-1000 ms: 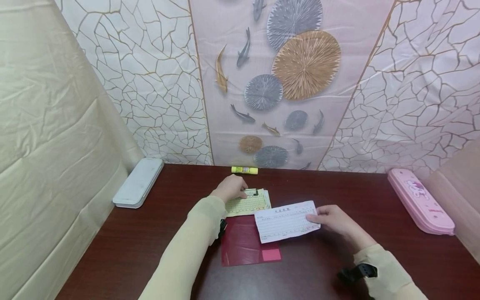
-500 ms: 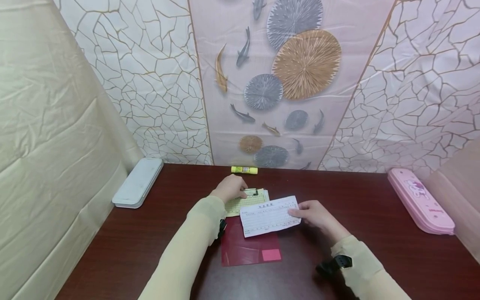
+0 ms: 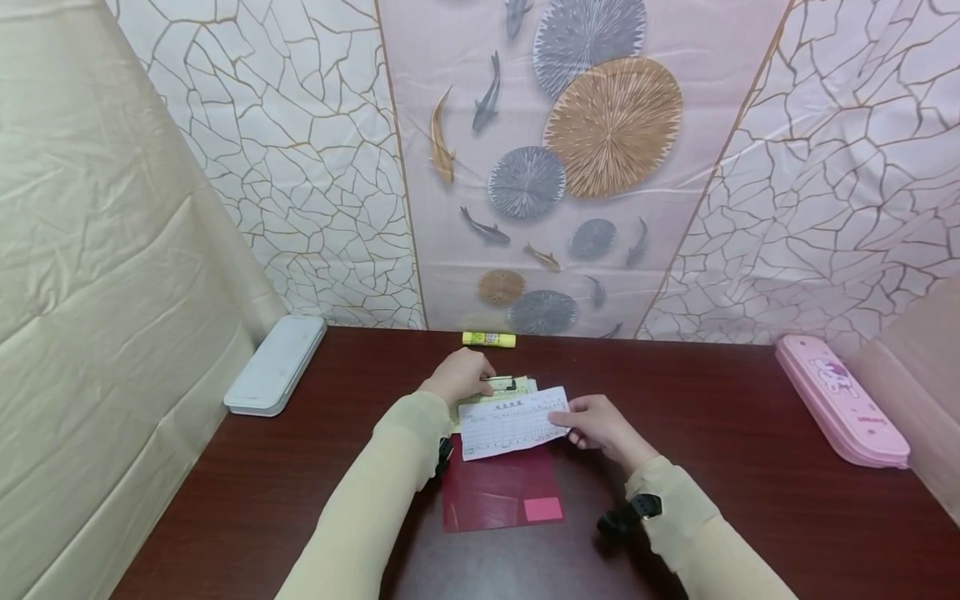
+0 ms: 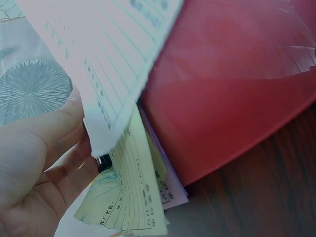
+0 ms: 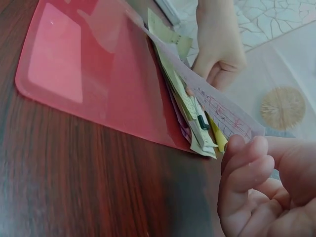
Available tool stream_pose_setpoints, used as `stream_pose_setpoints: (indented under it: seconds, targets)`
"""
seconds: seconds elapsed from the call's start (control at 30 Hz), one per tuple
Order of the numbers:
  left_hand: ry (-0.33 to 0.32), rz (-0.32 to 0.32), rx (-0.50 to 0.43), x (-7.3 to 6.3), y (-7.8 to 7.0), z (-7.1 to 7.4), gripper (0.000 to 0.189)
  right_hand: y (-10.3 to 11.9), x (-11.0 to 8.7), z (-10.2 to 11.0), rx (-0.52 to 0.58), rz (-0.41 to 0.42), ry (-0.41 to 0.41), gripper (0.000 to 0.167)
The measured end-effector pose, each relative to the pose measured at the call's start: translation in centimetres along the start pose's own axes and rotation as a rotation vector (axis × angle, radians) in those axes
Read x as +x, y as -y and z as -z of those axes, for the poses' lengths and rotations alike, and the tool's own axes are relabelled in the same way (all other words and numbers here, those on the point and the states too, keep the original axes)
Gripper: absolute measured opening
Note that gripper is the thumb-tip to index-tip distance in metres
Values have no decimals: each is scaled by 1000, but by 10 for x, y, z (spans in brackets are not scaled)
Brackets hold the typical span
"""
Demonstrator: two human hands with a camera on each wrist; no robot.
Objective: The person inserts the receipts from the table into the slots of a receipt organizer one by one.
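A red clipboard (image 3: 487, 492) lies on the table, with a pink label near its lower right corner. Yellow slips (image 4: 136, 182) and other papers sit under the metal clip (image 3: 512, 384) at its top. My left hand (image 3: 459, 377) grips that clip, thumb and fingers around it. Between thumb and fingers, my right hand (image 3: 600, 427) pinches the right edge of a white printed slip (image 3: 510, 429). This slip slants over the yellow ones, its left end close to my left fingers. In the left wrist view it hides part of the clip.
Behind the clipboard lies a yellow glue stick (image 3: 489, 339). A white pencil case (image 3: 276, 367) sits at the back left, a pink pencil case (image 3: 842, 402) at the right. Patterned cloth (image 3: 540, 167) hangs along the table's back edge.
My right hand has carried the white slip left and slightly away from me, so it now covers more of the yellow slips. The left hand has stayed at the clip.
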State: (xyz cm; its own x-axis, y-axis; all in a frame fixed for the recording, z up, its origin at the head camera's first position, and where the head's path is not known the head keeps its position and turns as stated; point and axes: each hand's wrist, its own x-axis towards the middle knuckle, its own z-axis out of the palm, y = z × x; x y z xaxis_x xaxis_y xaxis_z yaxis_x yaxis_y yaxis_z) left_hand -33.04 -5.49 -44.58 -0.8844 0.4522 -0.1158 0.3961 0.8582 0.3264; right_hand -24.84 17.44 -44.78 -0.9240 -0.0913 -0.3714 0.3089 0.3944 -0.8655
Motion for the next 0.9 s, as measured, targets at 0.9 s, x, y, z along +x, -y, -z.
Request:
stream_pose_setpoints:
  seconds: [0.9]
  targets:
    - [-5, -18, 48, 2, 1, -1, 28, 7, 21, -37, -72, -38, -90, 23]
